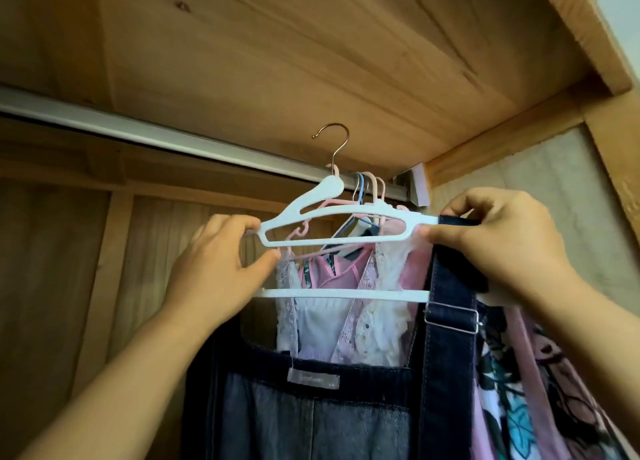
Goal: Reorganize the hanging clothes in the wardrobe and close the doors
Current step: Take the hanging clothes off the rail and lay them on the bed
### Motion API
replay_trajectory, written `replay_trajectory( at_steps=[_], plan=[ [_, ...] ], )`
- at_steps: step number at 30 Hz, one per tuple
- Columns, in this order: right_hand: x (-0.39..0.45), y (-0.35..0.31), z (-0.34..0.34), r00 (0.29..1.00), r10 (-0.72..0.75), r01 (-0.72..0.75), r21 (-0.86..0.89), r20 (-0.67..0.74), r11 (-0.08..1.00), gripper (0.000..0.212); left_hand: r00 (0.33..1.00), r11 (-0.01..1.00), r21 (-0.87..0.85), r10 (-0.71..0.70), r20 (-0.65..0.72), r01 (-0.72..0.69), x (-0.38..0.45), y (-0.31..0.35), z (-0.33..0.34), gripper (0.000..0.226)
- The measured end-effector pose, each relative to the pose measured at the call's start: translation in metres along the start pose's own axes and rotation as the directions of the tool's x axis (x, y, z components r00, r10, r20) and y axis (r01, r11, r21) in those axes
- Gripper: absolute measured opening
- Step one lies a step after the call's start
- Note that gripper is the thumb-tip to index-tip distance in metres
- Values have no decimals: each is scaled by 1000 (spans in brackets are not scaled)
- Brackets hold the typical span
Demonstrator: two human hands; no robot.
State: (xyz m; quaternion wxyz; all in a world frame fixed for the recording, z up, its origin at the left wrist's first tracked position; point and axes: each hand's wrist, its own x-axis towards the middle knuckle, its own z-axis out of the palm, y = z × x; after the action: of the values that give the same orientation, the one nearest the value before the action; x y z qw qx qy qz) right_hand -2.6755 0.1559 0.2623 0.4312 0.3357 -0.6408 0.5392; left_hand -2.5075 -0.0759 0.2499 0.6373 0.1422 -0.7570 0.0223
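Observation:
A white plastic hanger (332,234) with a metal hook is held up in front of the wardrobe rail (173,141), its hook free of the rail. My left hand (221,265) grips the hanger's left end. My right hand (498,238) pinches the dark denim strap (450,279) of a denim pinafore dress (311,407) at the hanger's right end. The dress hangs below the hanger's lower bar. Behind it, several pink, white and lilac garments (353,303) hang on pink and blue hangers (367,189) bunched at the rail's right end.
The wooden wardrobe ceiling (311,61) sits close above the rail. A floral pink garment (519,390) hangs at the right, against the wardrobe's right wall (554,189). The left stretch of the rail carries no hangers. Wooden back panels (69,251) fill the left.

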Motion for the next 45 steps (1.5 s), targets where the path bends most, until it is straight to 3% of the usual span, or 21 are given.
replay_trajectory(
  at_steps=[6, 13, 17, 24, 27, 35, 39, 45],
  plan=[
    [-32, 19, -21, 999, 3, -10, 140, 48, 990, 34, 1000, 990, 140, 28, 4, -28, -34, 14, -10, 46],
    [-67, 53, -61, 988, 9, -48, 246, 155, 968, 28, 977, 992, 77, 82, 196, -99, -81, 36, -31, 57],
    [-83, 74, -89, 970, 0, -72, 286, 244, 956, 23, 969, 986, 106, 102, 226, -129, -120, 69, -45, 49],
    [-123, 93, -146, 924, -82, -57, 349, 373, 936, 14, 954, 959, 274, -18, 299, -68, -203, 147, -92, 49],
    [-142, 95, -164, 912, -51, -123, 389, 406, 913, 15, 942, 936, 350, -84, 325, -37, -233, 182, -123, 54],
    [-168, 80, -219, 899, -69, -237, 614, 432, 753, 24, 950, 837, 538, -78, 302, -103, -263, 270, -213, 59],
    [-181, 62, -251, 891, -92, -270, 684, 444, 678, 16, 947, 802, 578, -51, 318, -151, -267, 302, -254, 58],
    [-217, 17, -295, 838, -164, -340, 734, 520, 588, 17, 949, 780, 616, -103, 298, -109, -310, 345, -333, 54]
  ],
)
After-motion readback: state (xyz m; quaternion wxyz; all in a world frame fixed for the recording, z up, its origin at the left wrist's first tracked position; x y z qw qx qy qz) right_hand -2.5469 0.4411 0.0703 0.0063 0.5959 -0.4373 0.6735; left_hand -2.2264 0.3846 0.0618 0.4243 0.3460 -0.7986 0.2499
